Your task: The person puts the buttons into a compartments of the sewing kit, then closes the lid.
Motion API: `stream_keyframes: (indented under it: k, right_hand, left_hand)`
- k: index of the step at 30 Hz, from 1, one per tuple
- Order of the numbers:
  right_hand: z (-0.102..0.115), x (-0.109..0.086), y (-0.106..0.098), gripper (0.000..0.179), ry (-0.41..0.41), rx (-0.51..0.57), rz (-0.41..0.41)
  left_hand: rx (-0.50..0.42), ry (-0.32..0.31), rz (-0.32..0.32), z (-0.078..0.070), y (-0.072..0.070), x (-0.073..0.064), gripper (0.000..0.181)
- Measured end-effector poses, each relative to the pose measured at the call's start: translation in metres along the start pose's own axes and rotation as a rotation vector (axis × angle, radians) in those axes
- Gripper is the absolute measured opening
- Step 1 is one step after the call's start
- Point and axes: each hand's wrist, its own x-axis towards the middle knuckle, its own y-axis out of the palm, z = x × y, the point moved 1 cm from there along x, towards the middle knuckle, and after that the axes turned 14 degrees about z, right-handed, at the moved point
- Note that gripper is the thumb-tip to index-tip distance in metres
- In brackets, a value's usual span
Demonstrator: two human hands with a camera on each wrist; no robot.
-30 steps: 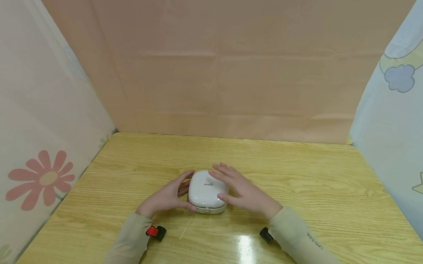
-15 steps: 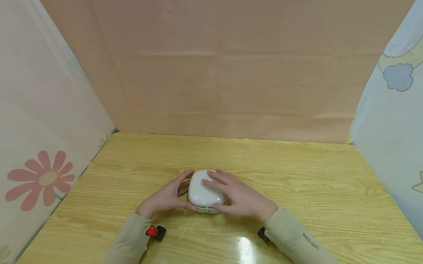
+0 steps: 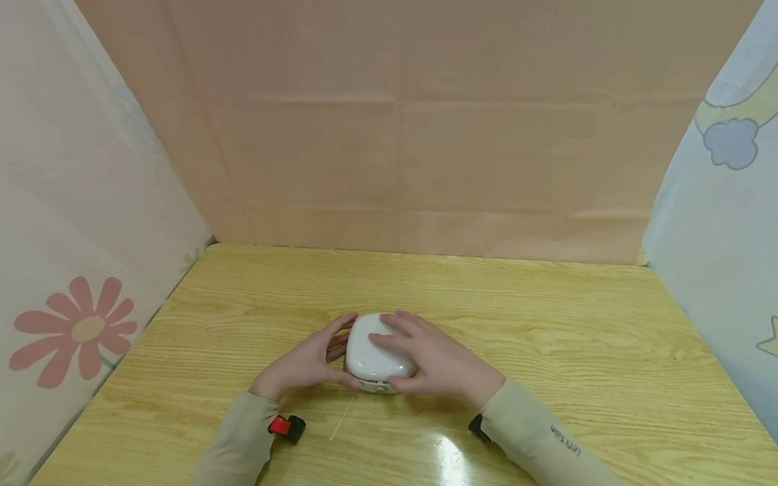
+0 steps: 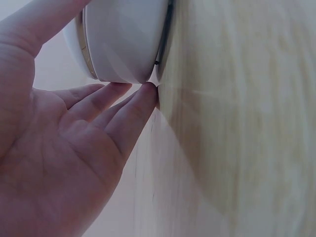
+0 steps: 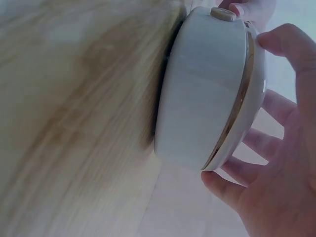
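Note:
A white rounded case (image 3: 367,357) with a lid (image 5: 256,91) stands on the wooden table. Gold trim (image 5: 240,96) runs along the lid seam, and a button (image 5: 223,14) juts from the front. My left hand (image 3: 304,360) holds the case's left side, thumb at the front and fingers round the back corner. In the left wrist view, those fingertips (image 4: 147,89) touch the case low down, by the table. My right hand (image 3: 445,364) spans the lid from the right, thumb on its front edge and fingers over the top and far edge. It hides the right part of the lid.
A thin pale strand (image 3: 343,417) lies on the table (image 3: 558,320) in front of the case. An orange-brown sheet (image 3: 396,124) rises behind the table. Patterned sheets stand at the left (image 3: 64,201) and right (image 3: 730,241).
My right hand has come left and down onto the lid, covering the dark lettering there. The left hand and the case have stayed in place.

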Motion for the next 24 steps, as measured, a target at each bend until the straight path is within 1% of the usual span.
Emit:
stream_keyframes:
  k: [8, 12, 15, 19, 24]
  right_hand:
    - [0.0024, 0.0025, -0.0012, 0.062, 0.005, -0.029, 0.003]
    - [0.002, 0.0033, 0.0008, 0.061, 0.005, -0.042, -0.01]
    - [0.0008, 0.0031, 0.0024, 0.062, 0.002, -0.038, -0.017]
    - [-0.0002, 0.0025, 0.0047, 0.062, -0.002, -0.029, -0.007]
    - [0.0019, -0.001, 0.0065, 0.062, -0.006, -0.022, -0.009]
  left_hand:
    - [0.003, -0.008, 0.002, -0.0018, -0.0007, -0.0013, 0.112]
    - [0.001, -0.01, 0.0, -0.0011, -0.0017, -0.0016, 0.113]
    - [-0.002, -0.009, -0.001, -0.0006, -0.0019, -0.0012, 0.113]
    - [-0.005, -0.012, -0.003, -0.0003, -0.0009, -0.0017, 0.113]
    - [-0.009, -0.006, 0.006, -0.0008, 0.0003, -0.002, 0.112]
